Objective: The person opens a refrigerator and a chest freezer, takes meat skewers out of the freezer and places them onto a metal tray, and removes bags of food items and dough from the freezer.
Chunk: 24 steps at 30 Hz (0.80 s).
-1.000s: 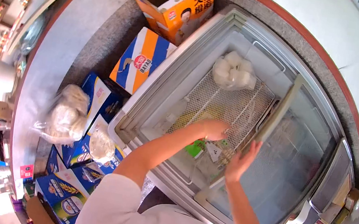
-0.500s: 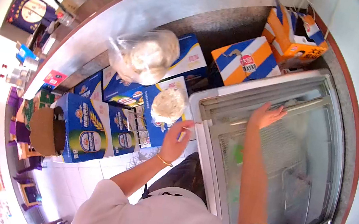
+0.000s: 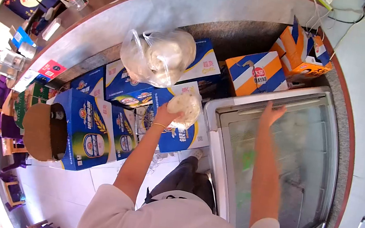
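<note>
My left hand (image 3: 169, 116) is closed on a small clear bag of pale, round food (image 3: 186, 110), over a blue and white carton (image 3: 177, 137). A larger knotted plastic bag of pale food (image 3: 162, 59) rests on the cartons just beyond it. My right hand (image 3: 272, 114) has its fingers apart at the far edge of the glass lid (image 3: 281, 166) of the chest freezer (image 3: 217, 154). The lid lies across the freezer's opening, and a green item (image 3: 247, 160) shows dimly through the glass.
Orange and blue boxes (image 3: 257, 73) stand behind the freezer. Blue beer cartons (image 3: 90, 131) and an open brown flap (image 3: 43, 132) are at the left. A curved counter (image 3: 160, 9) runs behind them. Tiled floor (image 3: 58, 185) shows at the lower left.
My left hand left the freezer's inside, reached left and took hold of the small bag. My right hand moved to the far edge as the lid slid over the opening. The view swung left.
</note>
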Each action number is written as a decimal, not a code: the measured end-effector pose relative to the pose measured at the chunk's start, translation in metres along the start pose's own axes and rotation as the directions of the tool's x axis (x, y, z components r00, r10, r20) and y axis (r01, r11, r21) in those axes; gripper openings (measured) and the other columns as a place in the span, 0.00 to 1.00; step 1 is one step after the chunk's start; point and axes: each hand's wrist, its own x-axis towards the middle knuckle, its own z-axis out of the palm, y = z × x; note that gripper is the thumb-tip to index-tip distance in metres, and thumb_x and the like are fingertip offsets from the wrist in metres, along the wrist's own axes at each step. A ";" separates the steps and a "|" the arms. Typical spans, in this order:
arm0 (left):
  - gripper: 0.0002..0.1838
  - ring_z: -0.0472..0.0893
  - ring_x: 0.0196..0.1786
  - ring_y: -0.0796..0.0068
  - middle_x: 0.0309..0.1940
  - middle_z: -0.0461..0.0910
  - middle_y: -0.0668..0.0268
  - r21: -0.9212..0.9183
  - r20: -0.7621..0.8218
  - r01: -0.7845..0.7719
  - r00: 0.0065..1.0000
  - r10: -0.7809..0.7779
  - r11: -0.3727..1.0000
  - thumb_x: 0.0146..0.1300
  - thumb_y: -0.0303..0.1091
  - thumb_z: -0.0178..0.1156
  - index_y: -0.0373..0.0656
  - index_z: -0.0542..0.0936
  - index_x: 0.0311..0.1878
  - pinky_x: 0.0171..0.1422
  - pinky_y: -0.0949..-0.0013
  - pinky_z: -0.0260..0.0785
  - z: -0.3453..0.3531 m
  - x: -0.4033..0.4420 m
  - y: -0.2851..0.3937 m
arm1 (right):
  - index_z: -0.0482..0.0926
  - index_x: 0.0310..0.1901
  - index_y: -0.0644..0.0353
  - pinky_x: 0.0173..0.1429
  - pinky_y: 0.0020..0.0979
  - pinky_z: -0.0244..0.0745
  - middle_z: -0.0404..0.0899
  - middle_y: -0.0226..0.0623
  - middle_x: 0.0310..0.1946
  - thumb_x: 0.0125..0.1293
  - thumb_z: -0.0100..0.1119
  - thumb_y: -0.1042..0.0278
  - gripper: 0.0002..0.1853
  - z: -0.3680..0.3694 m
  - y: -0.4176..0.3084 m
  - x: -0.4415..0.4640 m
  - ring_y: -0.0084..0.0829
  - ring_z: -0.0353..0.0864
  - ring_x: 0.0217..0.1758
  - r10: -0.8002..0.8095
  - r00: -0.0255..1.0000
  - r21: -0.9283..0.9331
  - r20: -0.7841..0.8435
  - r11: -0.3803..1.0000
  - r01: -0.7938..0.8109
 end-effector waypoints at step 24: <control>0.38 0.65 0.56 0.72 0.52 0.67 0.61 -0.378 0.105 -0.340 0.908 0.405 0.861 0.42 0.35 0.71 0.38 0.63 0.57 0.60 0.68 0.59 -0.037 -0.101 0.076 | 0.72 0.49 0.64 0.45 0.26 0.72 0.78 0.36 0.39 0.53 0.64 0.64 0.22 -0.120 -0.096 -0.204 0.25 0.77 0.39 0.107 0.473 0.291 0.875 0.665 -0.688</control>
